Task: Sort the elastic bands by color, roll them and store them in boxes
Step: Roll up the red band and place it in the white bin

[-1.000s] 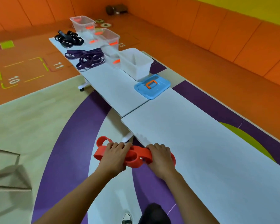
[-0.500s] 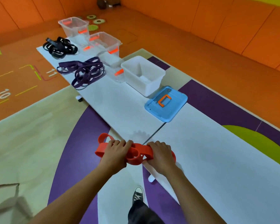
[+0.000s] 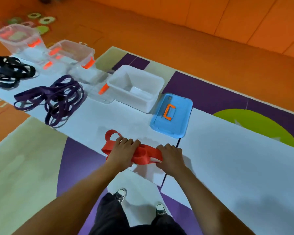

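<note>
Matt red rubbery bands (image 3: pixel 143 154)

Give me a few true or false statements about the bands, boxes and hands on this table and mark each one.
1. Both hands, left and right, grip the red band. True.
2. The white box holds purple bands. False: it looks empty; the purple bands lie loose on the table.
3. The blue lid lies beside the white box. True.
4. The black bands sit nearer the person than the purple ones. False: they are farther away.
</note>
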`<state>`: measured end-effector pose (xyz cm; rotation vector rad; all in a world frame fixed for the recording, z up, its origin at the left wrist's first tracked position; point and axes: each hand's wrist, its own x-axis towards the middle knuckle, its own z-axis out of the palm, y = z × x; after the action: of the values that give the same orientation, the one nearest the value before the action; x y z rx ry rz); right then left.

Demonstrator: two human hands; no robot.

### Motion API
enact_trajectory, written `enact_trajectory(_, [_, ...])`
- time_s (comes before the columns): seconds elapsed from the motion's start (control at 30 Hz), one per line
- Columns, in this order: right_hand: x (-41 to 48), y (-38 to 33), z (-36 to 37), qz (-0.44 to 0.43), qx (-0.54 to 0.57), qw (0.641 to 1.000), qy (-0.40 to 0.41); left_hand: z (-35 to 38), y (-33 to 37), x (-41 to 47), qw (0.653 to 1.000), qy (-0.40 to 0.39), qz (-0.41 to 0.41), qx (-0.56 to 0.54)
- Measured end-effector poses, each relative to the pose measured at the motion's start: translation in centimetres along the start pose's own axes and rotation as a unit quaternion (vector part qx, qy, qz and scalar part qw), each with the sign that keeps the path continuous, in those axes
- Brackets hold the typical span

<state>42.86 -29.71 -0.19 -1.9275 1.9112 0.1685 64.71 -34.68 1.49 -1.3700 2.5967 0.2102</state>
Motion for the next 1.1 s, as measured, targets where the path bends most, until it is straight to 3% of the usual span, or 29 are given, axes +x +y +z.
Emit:
enact_trajectory(0.27, [1.2,-4.5,0.5,0.184,0.037,0.981,0.046,1.5,-6.6,4.2,0.992,0.008,0.124,0.035])
enact_trajectory(0.47, [-0.3,-6.1,0.7,0.324,0.060,0.941,0.073,1.9,-9.5,3.1,0.994,0.018,0.110,-0.014])
enact_trajectory(0.57, [-2.1,-6.0,0.7,0.376,0.157,0.908,0.099,1.6,-11.1,2.1,0.995,0.026,0.084,-0.042])
enact_trajectory(0.7, [-3.8,-5.1,1.0,0.405,0.263,0.865,0.136,0.5,-12.5,0.8,0.987,0.032,-0.002,-0.157])
enact_trajectory(0.83, [-4.4,-3.7,1.6,0.433,0.398,0.779,0.216,-0.9,-12.9,0.2,0.963,0.052,-0.096,-0.246])
enact_trajectory(0.97, [-5.2,-2.4,1.0,0.445,0.498,0.666,0.332,-2.4,-13.4,0.3,0.911,0.054,-0.175,-0.371])
enact_trajectory(1.1, [-6.1,-0.2,-0.1,0.460,0.572,0.556,0.389,-3.4,-13.9,0.6,0.847,0.089,-0.224,-0.475])
